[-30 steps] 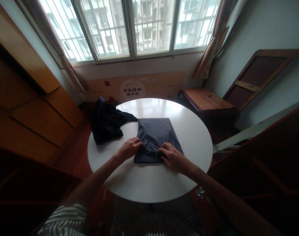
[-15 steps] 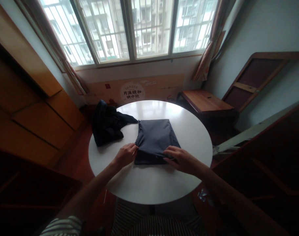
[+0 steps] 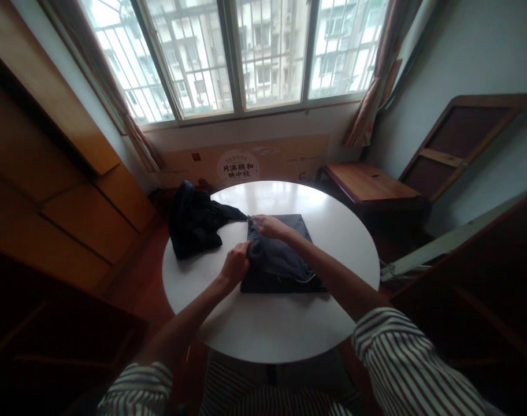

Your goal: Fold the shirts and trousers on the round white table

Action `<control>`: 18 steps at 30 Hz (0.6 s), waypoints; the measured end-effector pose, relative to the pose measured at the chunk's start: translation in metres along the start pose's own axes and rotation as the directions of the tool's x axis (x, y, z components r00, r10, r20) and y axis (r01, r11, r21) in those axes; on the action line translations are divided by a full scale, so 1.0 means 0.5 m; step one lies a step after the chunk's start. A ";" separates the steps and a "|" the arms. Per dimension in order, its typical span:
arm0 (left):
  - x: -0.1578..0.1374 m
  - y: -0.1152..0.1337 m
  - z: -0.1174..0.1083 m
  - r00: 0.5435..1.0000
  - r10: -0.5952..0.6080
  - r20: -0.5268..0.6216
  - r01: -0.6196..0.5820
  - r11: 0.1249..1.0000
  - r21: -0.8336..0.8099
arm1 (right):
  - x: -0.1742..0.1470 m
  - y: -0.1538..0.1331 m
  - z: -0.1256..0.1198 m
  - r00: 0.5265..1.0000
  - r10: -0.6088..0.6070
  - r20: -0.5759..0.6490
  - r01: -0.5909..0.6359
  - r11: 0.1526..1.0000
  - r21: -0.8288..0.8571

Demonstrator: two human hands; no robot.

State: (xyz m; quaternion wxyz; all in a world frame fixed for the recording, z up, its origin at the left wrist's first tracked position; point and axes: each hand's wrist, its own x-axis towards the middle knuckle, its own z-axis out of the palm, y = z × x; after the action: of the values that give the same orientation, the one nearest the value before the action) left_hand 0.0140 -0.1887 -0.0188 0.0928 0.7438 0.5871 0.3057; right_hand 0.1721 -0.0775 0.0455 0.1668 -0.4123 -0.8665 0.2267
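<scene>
A folded dark grey garment (image 3: 285, 254) lies on the round white table (image 3: 263, 329); a thin white cord or edge shows near its front right. My left hand (image 3: 236, 263) is closed on the garment's left edge, where the cloth bunches up. Reaching across the cloth, my right hand (image 3: 270, 226) pinches the far left corner. The fingertips of both hands are partly hidden in the fabric. To the left, a crumpled black garment (image 3: 194, 222) rests on the table, one end stretching toward that same corner.
Behind the table are a barred window (image 3: 263, 58) and a printed banner (image 3: 298, 153). A low wooden side table (image 3: 371, 182) stands at the back right. Wooden cabinets (image 3: 90, 219) line the left. A dark wooden piece (image 3: 484, 289) is close on the right.
My right hand has moved from the garment's near right edge to its far left corner. My left hand has stayed at the left edge, where the cloth is now gathered up.
</scene>
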 end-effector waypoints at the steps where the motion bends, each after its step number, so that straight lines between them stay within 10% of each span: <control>1: 0.001 0.006 0.005 0.999 -0.045 -0.011 0.044 0.995 -0.087 | 0.019 0.004 0.009 1.000 0.010 0.018 -0.010 1.000 -0.011; 8: -0.014 -0.026 0.016 0.911 -0.239 0.336 0.380 0.805 -0.457 | 0.042 0.027 0.085 0.991 0.136 0.017 -0.133 0.985 -0.108; 14: 0.146 -0.127 -0.033 0.989 -0.149 -0.012 0.140 0.954 -0.266 | 0.055 0.007 0.102 0.946 0.298 -0.125 -0.318 0.927 -0.198; 18: 0.247 -0.158 0.001 0.995 -0.101 -0.007 0.096 0.958 -0.271 | 0.090 0.010 0.074 0.932 0.350 -0.095 -0.363 0.907 -0.212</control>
State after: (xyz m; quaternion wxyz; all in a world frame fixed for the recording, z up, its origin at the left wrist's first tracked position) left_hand -0.0350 -0.0504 -0.0156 0.2022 0.6908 0.5772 0.3856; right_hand 0.1305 -0.0487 0.0161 0.0983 -0.5859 -0.7918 0.1417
